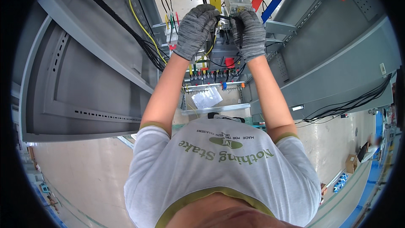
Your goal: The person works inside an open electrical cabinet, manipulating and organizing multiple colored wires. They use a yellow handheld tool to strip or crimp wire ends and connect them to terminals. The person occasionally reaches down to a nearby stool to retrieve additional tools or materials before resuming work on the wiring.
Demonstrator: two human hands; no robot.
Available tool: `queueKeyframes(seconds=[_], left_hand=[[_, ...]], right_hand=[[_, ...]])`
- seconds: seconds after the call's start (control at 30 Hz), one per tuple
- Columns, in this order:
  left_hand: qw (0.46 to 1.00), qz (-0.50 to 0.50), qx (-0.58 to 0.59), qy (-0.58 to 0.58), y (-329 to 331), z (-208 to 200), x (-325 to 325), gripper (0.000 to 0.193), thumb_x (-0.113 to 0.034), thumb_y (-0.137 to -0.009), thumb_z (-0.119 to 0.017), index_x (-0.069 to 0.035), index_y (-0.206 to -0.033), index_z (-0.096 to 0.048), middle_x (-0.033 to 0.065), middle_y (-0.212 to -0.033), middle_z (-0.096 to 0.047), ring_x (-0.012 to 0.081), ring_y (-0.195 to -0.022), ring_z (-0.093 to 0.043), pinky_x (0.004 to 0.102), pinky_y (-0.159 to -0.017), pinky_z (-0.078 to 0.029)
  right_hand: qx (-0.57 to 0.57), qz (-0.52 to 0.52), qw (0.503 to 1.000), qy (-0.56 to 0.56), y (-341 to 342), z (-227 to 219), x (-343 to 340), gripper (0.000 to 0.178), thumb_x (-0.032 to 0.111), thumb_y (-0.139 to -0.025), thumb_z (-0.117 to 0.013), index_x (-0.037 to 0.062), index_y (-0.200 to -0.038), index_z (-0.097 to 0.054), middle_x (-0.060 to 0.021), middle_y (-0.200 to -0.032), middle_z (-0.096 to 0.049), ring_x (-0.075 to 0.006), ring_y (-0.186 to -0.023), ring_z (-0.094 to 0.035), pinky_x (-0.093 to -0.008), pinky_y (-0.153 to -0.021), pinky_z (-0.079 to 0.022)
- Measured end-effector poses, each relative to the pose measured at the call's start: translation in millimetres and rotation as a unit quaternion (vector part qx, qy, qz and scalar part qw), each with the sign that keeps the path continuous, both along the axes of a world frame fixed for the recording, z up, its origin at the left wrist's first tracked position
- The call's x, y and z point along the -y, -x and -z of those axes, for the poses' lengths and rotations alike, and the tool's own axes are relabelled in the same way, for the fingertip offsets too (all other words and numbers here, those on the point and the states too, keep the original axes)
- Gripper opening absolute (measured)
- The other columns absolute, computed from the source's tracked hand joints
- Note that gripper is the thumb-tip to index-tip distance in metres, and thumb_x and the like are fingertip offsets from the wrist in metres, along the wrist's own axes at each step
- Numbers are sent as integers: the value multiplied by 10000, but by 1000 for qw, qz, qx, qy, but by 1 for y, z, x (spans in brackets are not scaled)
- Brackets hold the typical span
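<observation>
L hand (pixel 195 30) & R hand (pixel 249 33): fingers pinch black wire (pixel 224 17); wire bundle (pixel 147 46) left, cabinet door (pixel 84 84) open beside.

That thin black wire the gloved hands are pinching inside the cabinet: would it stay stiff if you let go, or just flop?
Probably floppy: the black wire bends in a small loop between the left hand and right hand. It looks light, being as thin as the sagging yellow wire nearby. The knit gloves likely keep it from slipping.
</observation>
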State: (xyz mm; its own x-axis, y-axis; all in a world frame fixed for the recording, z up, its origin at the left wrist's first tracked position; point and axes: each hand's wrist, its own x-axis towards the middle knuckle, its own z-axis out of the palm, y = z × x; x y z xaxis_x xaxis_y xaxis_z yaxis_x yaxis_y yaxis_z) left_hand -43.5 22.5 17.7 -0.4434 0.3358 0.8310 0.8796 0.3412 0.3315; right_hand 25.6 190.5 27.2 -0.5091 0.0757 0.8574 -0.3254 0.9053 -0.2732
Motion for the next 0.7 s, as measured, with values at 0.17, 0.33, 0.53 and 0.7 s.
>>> queueKeyframes(seconds=[0.17,0.33,0.53,0.7], left_hand=[[990,-52,-98,84,8,-8,-1,211,-112,-787,-661,-87,-997,-673,97,-988,-641,282,-897,-624,368,-775,-514],[984,-101,-87,116,7,-14,-10,142,-139,-826,-622,-65,-944,-650,111,-954,-630,294,-862,-617,385,-752,-502],[989,-96,-24,108,10,-12,-12,150,-150,-860,-592,-61,-967,-649,125,-954,-620,300,-871,-619,382,-760,-500],[992,-28,-65,104,18,-12,4,180,-116,-844,-615,-73,-1013,-658,105,-1029,-605,273,-937,-603,375,-790,-504]], right_hand=[[-36,12,999,28,-1,-3,4,168,52,-746,-675,61,-904,-618,-143,-888,-592,-350,-837,-597,-401,-739,-504],[-29,48,998,22,2,7,3,190,82,-758,-670,96,-943,-628,-150,-956,-597,-362,-860,-603,-436,-740,-511],[-53,18,997,48,7,13,-3,154,109,-788,-649,100,-940,-630,-162,-971,-598,-379,-878,-599,-459,-738,-512],[-62,29,998,17,13,13,-4,162,91,-767,-671,77,-915,-608,-162,-918,-590,-375,-850,-595,-448,-718,-508]])
